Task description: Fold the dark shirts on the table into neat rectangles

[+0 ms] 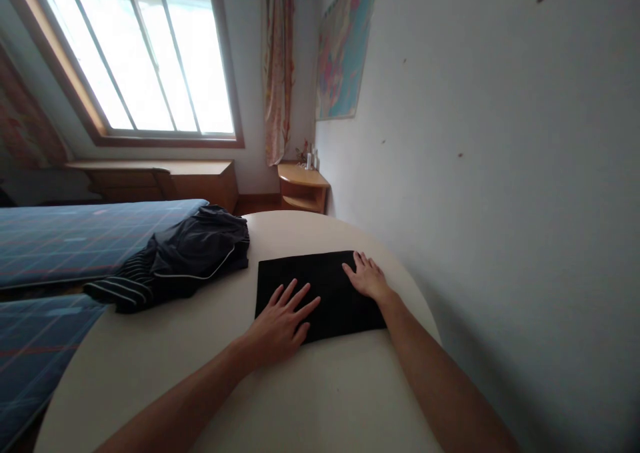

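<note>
A flat black cloth (330, 299), folded into a rough rectangle, lies on the pale round table (300, 399). It looks like a garment, but its exact kind does not show. My left hand (284, 323) rests palm down on its near left part, fingers spread. On its far right part lies my right hand (367, 276), also flat with the fingers apart. Left of the cloth, a crumpled dark garment with white piping and a striped end (195, 249) sits across the table's edge and hangs over toward the bed.
Blue plaid mattresses (75, 239) adjoin the table on the left. A white wall (500, 206) runs close along the right side. Beyond the table stand a small wooden corner shelf (303, 175) with little items on it and a low wooden cabinet (200, 167) under the window.
</note>
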The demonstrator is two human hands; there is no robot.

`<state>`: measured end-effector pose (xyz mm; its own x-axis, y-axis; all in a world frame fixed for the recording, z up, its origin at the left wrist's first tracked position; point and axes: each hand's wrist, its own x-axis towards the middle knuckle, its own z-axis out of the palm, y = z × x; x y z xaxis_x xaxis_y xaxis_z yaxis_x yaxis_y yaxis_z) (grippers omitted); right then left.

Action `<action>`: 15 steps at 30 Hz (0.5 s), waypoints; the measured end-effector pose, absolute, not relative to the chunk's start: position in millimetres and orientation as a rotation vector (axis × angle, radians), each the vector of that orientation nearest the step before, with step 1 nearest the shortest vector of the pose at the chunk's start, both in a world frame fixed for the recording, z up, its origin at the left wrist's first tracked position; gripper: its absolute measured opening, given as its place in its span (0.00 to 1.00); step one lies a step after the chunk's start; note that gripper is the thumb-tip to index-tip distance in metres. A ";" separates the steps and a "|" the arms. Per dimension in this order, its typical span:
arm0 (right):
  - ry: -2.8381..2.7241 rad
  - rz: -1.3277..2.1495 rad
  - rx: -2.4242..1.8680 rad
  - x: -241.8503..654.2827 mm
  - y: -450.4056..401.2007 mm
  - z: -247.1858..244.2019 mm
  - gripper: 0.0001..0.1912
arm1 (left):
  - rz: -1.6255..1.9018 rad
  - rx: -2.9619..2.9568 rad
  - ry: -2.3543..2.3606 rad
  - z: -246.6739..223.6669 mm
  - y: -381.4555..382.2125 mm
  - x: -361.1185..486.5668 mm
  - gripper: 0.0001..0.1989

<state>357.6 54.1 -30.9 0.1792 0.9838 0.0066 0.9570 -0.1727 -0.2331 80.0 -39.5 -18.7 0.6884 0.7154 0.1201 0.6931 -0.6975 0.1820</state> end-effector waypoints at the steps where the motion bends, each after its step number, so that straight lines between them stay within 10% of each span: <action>1: -1.893 0.219 -2.262 358.0 54.7 -31.5 0.41 | 0.268 2.803 1.093 -17.4 -39.8 80.1 0.28; 15: -1.685 0.017 -2.349 368.6 46.0 -14.5 0.28 | 0.240 2.877 0.835 -14.8 -44.4 82.5 0.29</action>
<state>368.6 46.0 -14.5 0.3310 0.9339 0.1351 0.9309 -0.2998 -0.2085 82.5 -44.4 -14.8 0.8337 0.5402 0.1147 0.5185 -0.8372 0.1742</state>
